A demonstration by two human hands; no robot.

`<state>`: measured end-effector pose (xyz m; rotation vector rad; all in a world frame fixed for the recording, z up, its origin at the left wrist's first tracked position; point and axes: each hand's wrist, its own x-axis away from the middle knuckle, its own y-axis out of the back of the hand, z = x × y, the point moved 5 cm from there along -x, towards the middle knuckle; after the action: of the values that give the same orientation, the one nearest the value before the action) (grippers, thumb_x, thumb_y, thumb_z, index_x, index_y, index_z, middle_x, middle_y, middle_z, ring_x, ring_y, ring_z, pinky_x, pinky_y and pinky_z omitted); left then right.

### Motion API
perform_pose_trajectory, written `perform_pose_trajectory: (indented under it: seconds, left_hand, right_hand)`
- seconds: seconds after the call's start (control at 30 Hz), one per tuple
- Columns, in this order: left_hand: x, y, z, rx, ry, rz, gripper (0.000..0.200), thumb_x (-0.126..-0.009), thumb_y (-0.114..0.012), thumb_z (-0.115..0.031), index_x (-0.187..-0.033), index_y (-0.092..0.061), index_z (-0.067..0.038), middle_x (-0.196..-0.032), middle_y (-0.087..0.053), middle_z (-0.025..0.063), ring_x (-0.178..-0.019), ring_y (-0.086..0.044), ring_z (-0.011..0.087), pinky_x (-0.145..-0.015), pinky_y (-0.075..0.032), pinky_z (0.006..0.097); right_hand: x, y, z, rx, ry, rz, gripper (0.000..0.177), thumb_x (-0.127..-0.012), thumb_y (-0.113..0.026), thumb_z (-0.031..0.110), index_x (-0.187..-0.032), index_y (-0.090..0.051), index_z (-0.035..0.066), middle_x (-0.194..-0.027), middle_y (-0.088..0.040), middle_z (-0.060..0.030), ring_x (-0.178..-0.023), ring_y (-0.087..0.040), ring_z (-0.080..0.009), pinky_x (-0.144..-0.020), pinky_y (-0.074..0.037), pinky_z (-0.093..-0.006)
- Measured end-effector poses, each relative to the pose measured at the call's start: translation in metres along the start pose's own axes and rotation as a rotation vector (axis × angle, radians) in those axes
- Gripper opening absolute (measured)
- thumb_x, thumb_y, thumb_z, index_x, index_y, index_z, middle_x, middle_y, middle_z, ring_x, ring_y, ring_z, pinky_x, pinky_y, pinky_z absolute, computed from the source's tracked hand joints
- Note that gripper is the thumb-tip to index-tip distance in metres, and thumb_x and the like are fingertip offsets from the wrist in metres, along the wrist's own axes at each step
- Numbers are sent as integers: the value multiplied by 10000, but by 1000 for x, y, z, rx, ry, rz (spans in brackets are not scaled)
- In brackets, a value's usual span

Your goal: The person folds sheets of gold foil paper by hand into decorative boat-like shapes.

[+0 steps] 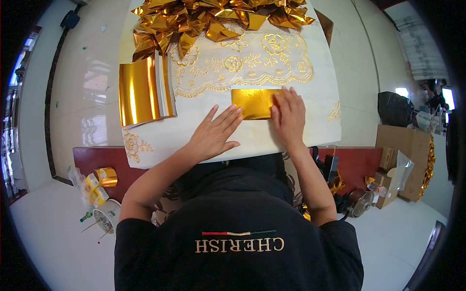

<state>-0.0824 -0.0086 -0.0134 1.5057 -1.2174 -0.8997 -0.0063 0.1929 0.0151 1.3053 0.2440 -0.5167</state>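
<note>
A sheet of gold foil paper [255, 104], apparently folded into a rectangle, lies flat on the white tablecloth in front of me. My left hand [213, 133] rests with fingers stretched out, its fingertips touching the paper's left edge. At the right end of the paper, my right hand [290, 114] has its fingers and thumb bent over the edge, gripping it. Whatever is under the right palm is hidden. To the left stands a stack of curved gold foil sheets [141, 92] with white backs.
Many folded gold foil pieces [218, 24] are heaped at the table's far side. The white tablecloth [218, 104] bears gold flower patterns. A dark red bench [102, 160] runs behind the table edge. Cardboard boxes [400, 150] and a lidded pot [360, 201] are at right; a tub [107, 216] is at lower left.
</note>
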Motion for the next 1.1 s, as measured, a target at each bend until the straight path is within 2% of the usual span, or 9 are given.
perform_pose_trajectory:
  seconds: [0.1, 0.2, 0.33, 0.43, 0.57, 0.7, 1.03, 1.1]
  left_hand:
    - [1, -3, 0, 10, 2, 6, 771, -932, -570, -508, -1511, -367, -40, -1633, -255, 123, -1533, -169, 257, -1228, -115, 539]
    - [0, 0, 0, -30, 0, 12, 751, -945, -547, -520, -1505, -387, -45, -1622, -285, 114, -1526, -191, 245, -1225, -133, 527]
    - [0, 3, -1, -17, 3, -23, 747, -947, -545, -521, -1502, -396, -44, -1616, -299, 115, -1522, -205, 241, -1223, -142, 524]
    - [-1, 3, -1, 43, 0, -16, 764, -905, -627, -457, -1492, -392, -28, -1616, -284, 144, -1520, -216, 279, -1217, -151, 551]
    - [1, 3, -2, 36, -3, -29, 752, -912, -624, -449, -1491, -391, -30, -1622, -274, 141, -1521, -215, 274, -1218, -148, 551]
    - [1, 2, -2, 29, 12, -12, 746, -914, -626, -443, -1498, -386, -46, -1628, -268, 125, -1522, -212, 268, -1221, -136, 548]
    - [-5, 0, -12, -51, 94, -43, 712, -910, -606, -497, -1457, -463, -64, -1613, -304, 122, -1528, -192, 254, -1214, -115, 575]
    - [-18, -4, -26, -29, 53, -55, 716, -912, -595, -520, -1446, -477, -58, -1605, -317, 127, -1523, -202, 259, -1210, -129, 579]
  right_hand:
    - [15, -6, 32, -199, 157, 131, 438, -857, -707, 168, -1270, -604, 62, -1413, -542, -142, -1362, -468, -338, -1141, -349, -511]
    - [32, -14, 70, -295, 302, 252, 511, -888, -684, 217, -1350, -558, 39, -1462, -502, -155, -1368, -466, -322, -1141, -353, -497]
    - [39, -16, 66, -291, 251, 361, 545, -917, -650, 271, -1389, -521, 32, -1497, -466, -150, -1397, -434, -312, -1156, -334, -489]
    - [45, -11, 49, -217, 270, 399, 549, -929, -632, 305, -1397, -517, 41, -1513, -456, -137, -1424, -402, -303, -1168, -314, -490]
    - [53, 3, 13, -128, 188, 392, 506, -934, -630, 300, -1390, -553, 95, -1498, -493, -85, -1419, -415, -282, -1170, -302, -496]
    - [57, 19, -14, -39, 191, 405, 474, -936, -625, 270, -1380, -568, 115, -1487, -509, -60, -1410, -426, -281, -1164, -306, -504]
    - [58, 24, -13, -69, 123, 314, 473, -895, -662, 263, -1319, -595, 67, -1446, -528, -105, -1378, -445, -328, -1139, -332, -522]
    - [58, 24, -13, -71, 123, 304, 471, -891, -665, 259, -1313, -596, 61, -1435, -533, -116, -1371, -450, -332, -1132, -340, -525]
